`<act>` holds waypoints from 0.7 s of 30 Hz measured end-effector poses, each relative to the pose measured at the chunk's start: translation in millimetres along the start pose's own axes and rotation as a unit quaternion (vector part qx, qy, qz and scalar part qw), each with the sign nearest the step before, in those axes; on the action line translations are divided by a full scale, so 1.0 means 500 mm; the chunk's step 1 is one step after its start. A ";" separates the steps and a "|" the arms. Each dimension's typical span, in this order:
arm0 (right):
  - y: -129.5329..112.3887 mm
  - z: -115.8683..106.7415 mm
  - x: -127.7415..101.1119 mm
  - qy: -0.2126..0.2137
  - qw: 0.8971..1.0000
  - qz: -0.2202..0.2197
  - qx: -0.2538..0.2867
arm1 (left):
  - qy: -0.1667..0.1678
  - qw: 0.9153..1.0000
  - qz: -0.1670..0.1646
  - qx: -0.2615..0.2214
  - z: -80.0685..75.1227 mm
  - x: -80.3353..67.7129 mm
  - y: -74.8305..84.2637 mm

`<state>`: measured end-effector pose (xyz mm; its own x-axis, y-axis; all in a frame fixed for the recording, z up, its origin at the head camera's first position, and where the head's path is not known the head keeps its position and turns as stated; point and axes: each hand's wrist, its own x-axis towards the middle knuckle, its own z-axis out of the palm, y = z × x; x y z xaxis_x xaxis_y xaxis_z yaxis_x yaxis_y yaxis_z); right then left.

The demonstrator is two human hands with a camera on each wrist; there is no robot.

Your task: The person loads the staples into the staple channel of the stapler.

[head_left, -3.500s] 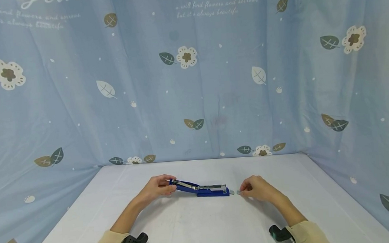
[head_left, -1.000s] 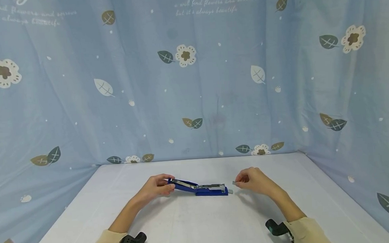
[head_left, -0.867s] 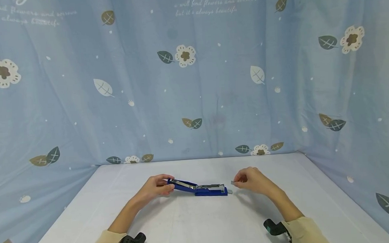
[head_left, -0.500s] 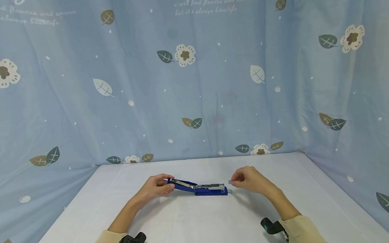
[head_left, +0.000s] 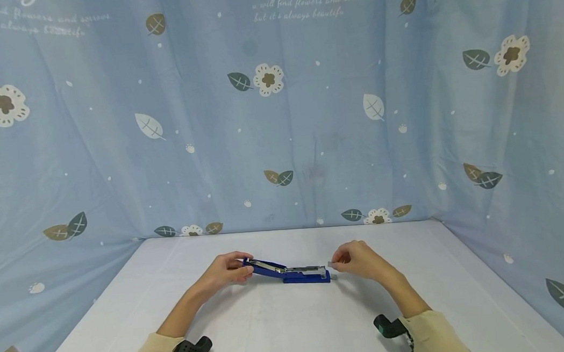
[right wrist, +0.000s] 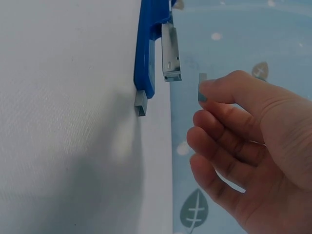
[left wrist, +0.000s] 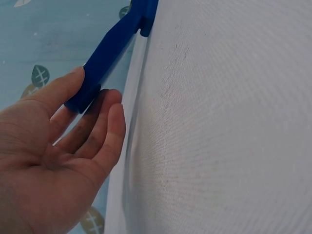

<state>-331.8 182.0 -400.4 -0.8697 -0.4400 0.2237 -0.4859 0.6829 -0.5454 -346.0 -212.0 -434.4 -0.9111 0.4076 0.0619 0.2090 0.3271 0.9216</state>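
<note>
On the table [head_left: 281,327], left hand [head_left: 226,271] keeps the blue stapler [head_left: 288,273] flipped open while right hand [head_left: 357,259], pinching a staple strip [right wrist: 202,87], has crept closer to the tray, nearly loading.

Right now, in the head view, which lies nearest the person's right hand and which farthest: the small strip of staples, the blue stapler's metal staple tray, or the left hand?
1. Small grey strip of staples: pinched in the right hand.
2. Metal staple tray of the open blue stapler: just left of it.
3. Left hand: at the stapler's far end.
</note>
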 end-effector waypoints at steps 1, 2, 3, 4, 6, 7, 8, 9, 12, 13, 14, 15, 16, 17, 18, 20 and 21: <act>0.000 0.002 0.001 -0.001 1.000 -0.002 0.001 | 0.001 1.000 0.000 0.000 0.000 0.000 0.000; -0.001 0.003 0.003 -0.001 1.000 -0.005 0.000 | 0.002 1.000 0.000 0.000 0.000 -0.001 0.001; -0.001 0.004 0.005 -0.002 1.000 -0.009 0.001 | 0.002 1.000 0.000 -0.001 0.000 -0.001 0.002; -0.003 0.006 0.007 -0.003 1.000 -0.012 0.001 | 0.003 1.000 0.000 0.000 0.000 -0.002 0.002; -0.006 0.008 0.012 -0.004 1.000 -0.018 0.001 | 0.003 1.000 0.001 0.001 -0.001 -0.002 0.004; -0.008 0.009 0.015 -0.004 1.000 -0.018 0.001 | 0.004 1.000 0.001 0.002 -0.001 -0.002 0.004; -0.011 0.009 0.017 -0.004 1.000 -0.020 0.001 | 0.004 1.000 0.001 0.001 -0.002 -0.002 0.005; -0.013 0.009 0.019 -0.004 1.000 -0.019 0.002 | 0.004 1.000 0.002 0.000 -0.002 -0.002 0.005; -0.020 0.011 0.025 -0.003 1.000 -0.019 0.004 | 0.004 1.000 0.003 -0.002 -0.003 -0.001 0.004; -0.021 0.011 0.027 -0.004 1.000 -0.019 0.005 | 0.003 1.000 0.003 -0.003 -0.003 -0.001 0.003; -0.023 0.011 0.028 -0.004 1.000 -0.018 0.005 | 0.002 1.000 0.004 -0.004 -0.003 0.000 0.002; -0.024 0.012 0.029 -0.004 1.000 -0.017 0.004 | 0.002 1.000 0.005 -0.004 -0.002 0.000 0.001; -0.024 0.012 0.029 -0.005 1.000 -0.017 0.003 | 0.001 1.000 0.006 -0.004 -0.002 0.001 0.000; -0.025 0.013 0.030 -0.005 1.000 -0.016 0.003 | 0.000 1.000 0.006 -0.004 -0.001 0.001 0.000; -0.025 0.013 0.030 -0.006 1.000 -0.015 0.003 | 0.000 1.000 0.007 -0.003 0.000 0.001 0.000; -0.026 0.014 0.030 -0.005 1.000 -0.013 0.004 | 0.002 1.000 0.009 -0.002 0.001 0.001 0.000; -0.026 0.015 0.030 -0.005 1.000 -0.012 0.006 | 0.002 1.000 0.010 -0.002 0.002 0.001 0.000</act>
<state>-337.8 162.3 -395.9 -0.8569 -0.4617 0.2293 -0.5054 0.6653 -0.5495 -346.1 -211.1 -434.6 -0.9082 0.4102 0.0829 0.2268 0.3160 0.9213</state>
